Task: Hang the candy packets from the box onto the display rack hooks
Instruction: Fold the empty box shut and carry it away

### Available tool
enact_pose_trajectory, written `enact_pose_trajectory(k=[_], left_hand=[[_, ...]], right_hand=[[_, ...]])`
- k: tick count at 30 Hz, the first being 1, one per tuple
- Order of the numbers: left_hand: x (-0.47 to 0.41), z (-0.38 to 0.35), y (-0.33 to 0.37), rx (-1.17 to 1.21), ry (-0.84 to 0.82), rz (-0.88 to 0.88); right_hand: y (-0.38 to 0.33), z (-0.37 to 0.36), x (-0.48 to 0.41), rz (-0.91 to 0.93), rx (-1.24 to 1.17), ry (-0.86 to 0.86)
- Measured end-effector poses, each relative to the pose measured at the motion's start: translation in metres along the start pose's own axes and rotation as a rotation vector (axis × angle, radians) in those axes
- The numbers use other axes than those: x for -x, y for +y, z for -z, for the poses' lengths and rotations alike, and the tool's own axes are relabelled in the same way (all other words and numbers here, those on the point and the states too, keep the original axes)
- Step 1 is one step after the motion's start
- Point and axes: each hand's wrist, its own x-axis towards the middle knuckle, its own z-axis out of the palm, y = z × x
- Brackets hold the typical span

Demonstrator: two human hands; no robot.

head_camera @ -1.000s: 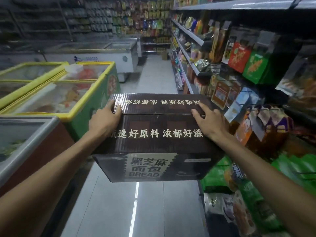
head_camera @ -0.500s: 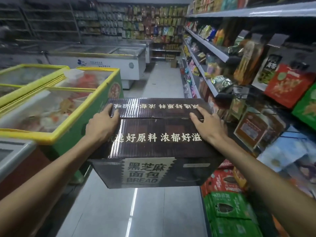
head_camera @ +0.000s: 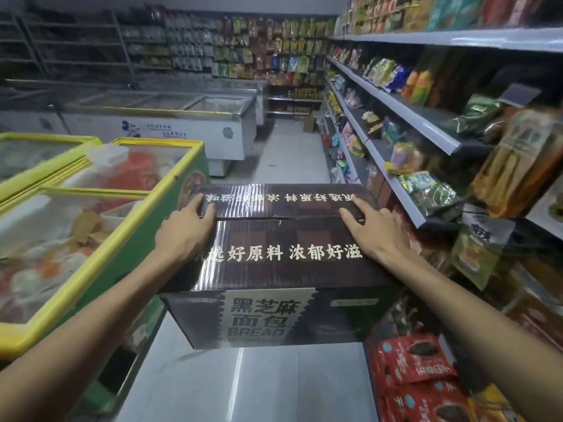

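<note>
Now, between the steel shelves (head_camera: 426,129) at right and the yellow-rimmed, glass-topped freezer (head_camera: 170,190) at left, your glossy ribbed cardboard box (head_camera: 274,254) sits mid-frame, flaps closed; your left hand (head_camera: 182,236) and right hand (head_camera: 377,236) lie flat on top, both hands gripping nothing.

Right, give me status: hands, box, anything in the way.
Left hand and right hand flat on box top. Flaps closed, no packets out. Green freezer close on left, shelves on right.
</note>
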Motion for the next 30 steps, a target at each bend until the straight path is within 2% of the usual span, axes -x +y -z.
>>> enact_pose_trajectory(k=[12,17,26,30], left_hand=[[-0.289,-0.124,0.072,-0.006,-0.001,0.020],[-0.390,-0.153,0.083,-0.004,0.006,0.041],[-0.578,-0.240,0.063,-0.015,0.022,0.074],[-0.667,-0.286,0.045,-0.021,-0.031,0.092]], right_hand=[[-0.007,-0.066,-0.321,-0.001,-0.072,-0.050],[-0.029,-0.086,-0.432,0.038,0.001,-0.040],[-0.071,-0.180,-0.627,0.062,0.007,-0.029],[-0.093,-0.230,-0.706,0.033,-0.004,-0.058]])
